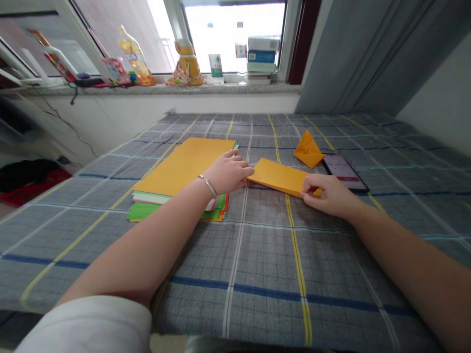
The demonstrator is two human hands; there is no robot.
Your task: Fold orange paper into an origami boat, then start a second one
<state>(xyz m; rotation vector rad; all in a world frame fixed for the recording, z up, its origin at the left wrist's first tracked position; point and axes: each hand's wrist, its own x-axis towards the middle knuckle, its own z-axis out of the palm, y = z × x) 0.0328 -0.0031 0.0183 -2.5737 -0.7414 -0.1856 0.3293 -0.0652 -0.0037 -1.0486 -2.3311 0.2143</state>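
Observation:
A folded sheet of orange paper [277,175] lies on the plaid cloth between my two hands. My right hand [326,193] pinches its right end, thumb and fingers closed on the near corner. At the paper's left tip is my left hand [231,172], fingers bent and close together, touching that corner; whether it grips the paper is partly hidden. Under my left wrist, which wears a silver bracelet [208,185], rests a stack of coloured paper [184,164] with an orange sheet on top. Behind the folded paper stands a small orange folded paper shape [309,149].
A phone [344,172] with its screen lit lies right of the paper shape. The plaid tablecloth [265,260] covers the surface. On the windowsill [228,89] stand a drink bottle [135,59], a yellow container [188,63], a white-and-green tube [216,68] and stacked boxes [262,56].

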